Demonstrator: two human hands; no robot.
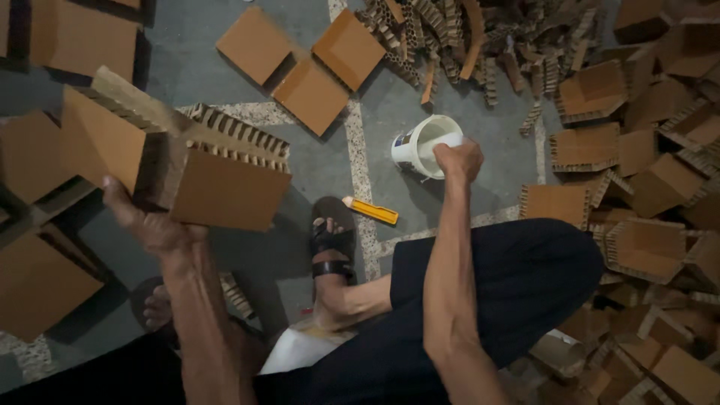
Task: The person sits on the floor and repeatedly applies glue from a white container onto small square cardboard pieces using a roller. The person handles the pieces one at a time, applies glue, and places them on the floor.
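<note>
Head view: ribbed brown cardboard block is gripped by left hand; right hand is fisted at round white plastic tub, contents not visible.

Counts of what lies on the floor around the seated person

One white bucket sits at the centre, towards 12 o'clock, and one yellow utility knife lies just below it. Three flat cardboard squares touch one another at 12 o'clock. One glued cardboard corner piece is up at 9 o'clock, held in the left hand; the right hand makes two hands in all. Two sandalled feet show, one dark sandal at the centre and another foot at 7 o'clock. Cardboard strips at 1 o'clock and corner pieces piled from 2 to 5 o'clock are too many and too overlapped to count.
</note>
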